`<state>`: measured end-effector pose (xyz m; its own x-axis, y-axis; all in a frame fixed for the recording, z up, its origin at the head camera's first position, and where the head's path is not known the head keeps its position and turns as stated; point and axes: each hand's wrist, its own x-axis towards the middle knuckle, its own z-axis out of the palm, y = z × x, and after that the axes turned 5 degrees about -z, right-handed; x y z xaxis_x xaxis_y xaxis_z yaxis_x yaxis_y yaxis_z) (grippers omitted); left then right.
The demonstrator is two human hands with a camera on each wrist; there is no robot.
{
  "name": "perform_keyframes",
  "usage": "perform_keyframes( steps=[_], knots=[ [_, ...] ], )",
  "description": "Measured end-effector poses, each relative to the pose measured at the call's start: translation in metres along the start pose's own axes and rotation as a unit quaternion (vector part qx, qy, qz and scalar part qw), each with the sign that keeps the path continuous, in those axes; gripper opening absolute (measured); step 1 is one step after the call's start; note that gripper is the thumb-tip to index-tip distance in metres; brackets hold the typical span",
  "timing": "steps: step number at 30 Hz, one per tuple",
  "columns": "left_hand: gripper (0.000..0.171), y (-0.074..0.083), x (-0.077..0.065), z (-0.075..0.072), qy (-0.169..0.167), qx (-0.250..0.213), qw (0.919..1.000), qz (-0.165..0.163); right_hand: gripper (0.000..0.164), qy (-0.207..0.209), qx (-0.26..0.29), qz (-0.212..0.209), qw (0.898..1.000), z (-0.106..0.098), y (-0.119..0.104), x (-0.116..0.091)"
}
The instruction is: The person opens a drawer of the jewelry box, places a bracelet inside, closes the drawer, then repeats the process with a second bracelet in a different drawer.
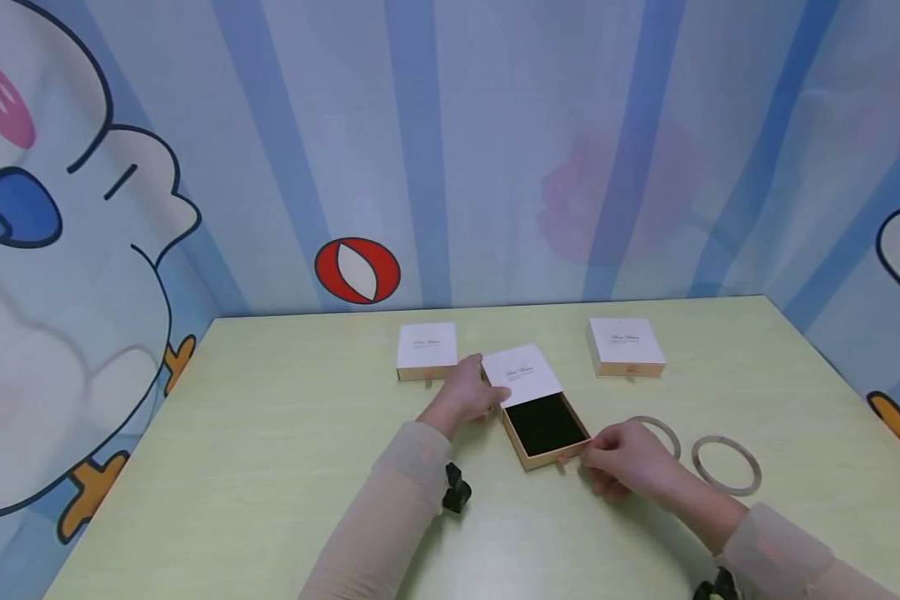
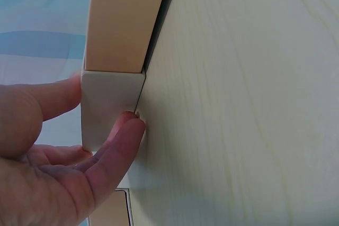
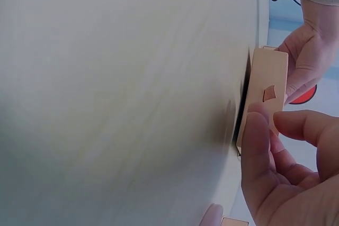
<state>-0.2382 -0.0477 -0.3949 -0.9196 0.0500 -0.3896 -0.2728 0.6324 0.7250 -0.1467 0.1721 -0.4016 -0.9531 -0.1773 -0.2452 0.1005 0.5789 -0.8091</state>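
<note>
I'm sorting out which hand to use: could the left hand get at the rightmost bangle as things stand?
Probably not: the left hand grips the open box, and that box and the right hand lie between it and the rightmost bangle.

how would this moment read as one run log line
left hand: grips box sleeve | drawer: partly out | right hand: at drawer's front corner | two bangles: on table
</note>
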Motion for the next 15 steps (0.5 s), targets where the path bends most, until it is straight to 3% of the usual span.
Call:
perform_keyframes(
  steps=[15],
  knots=[
    [0.077, 0.0, 0.0, 0.0, 0.003, 0.003, 1.0, 0.001, 0.018, 0.013, -0.029, 0.006, 0.999, -0.015, 0.003, 0.0]
  ],
)
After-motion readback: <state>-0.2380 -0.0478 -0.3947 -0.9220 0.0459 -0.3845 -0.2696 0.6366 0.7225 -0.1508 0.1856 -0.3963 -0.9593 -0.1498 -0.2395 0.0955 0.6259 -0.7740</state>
